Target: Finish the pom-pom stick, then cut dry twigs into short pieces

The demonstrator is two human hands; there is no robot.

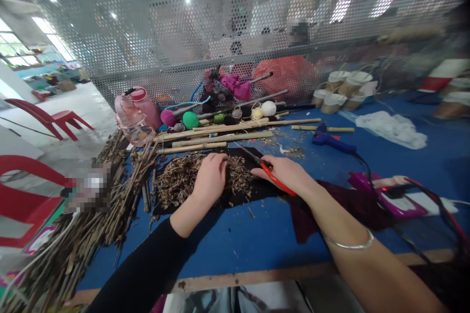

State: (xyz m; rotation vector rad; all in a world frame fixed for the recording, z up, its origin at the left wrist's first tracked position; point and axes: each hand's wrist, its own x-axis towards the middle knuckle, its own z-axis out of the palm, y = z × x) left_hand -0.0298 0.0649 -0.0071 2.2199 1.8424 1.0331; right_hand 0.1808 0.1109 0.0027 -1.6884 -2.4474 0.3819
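Note:
My right hand (pixel 284 175) is closed round red-handled scissors (pixel 278 180), whose blades point up and to the left over the black cloth (pixel 259 195). On that cloth lies a heap of dry brown plant bits (pixel 179 176), crumbled and leaf-like. My left hand (pixel 210 176) rests over the right part of the heap, its fingers bent and held together. What is between those fingertips, if anything, is hidden. A small gap separates the two hands, with some of the brown bits showing in it.
A bundle of dry stalks (pixel 121 205) covers the table's left side. Behind the heap lie bamboo sticks (pixel 220 138) and yarn balls (pixel 191 120). Right are a blue glue gun (pixel 332 143), white plastic bag (pixel 392 128), corded purple device (pixel 394 200) and paper cups (pixel 356 83). Perforated metal panel (pixel 205 24) behind.

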